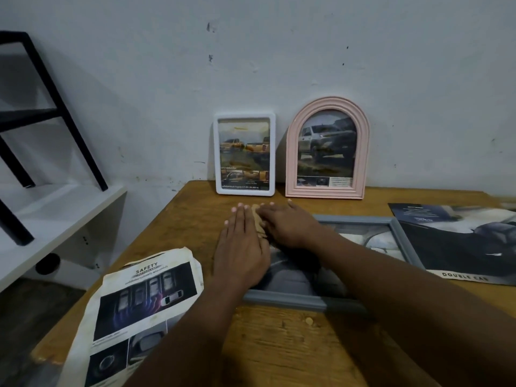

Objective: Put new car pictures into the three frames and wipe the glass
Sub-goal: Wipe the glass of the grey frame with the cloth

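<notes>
1. While the grey frame (286,299) lies flat on the wooden table (279,347) with a car picture in it, both hands rest on its left end.
2. The left hand (242,244) lies flat, fingers straight, gripping nothing.
3. The right hand (289,224) lies just beside it, fingers stretched over a tan piece (256,216); cloth or card, I cannot tell.
4. A white frame (244,155) and a pink arched frame (327,148) stand against the wall, each holding a car picture.
5. A SAFETY brochure page (139,305) lies at the left and a DOUBLE CAB page (463,241) at the right.
</notes>
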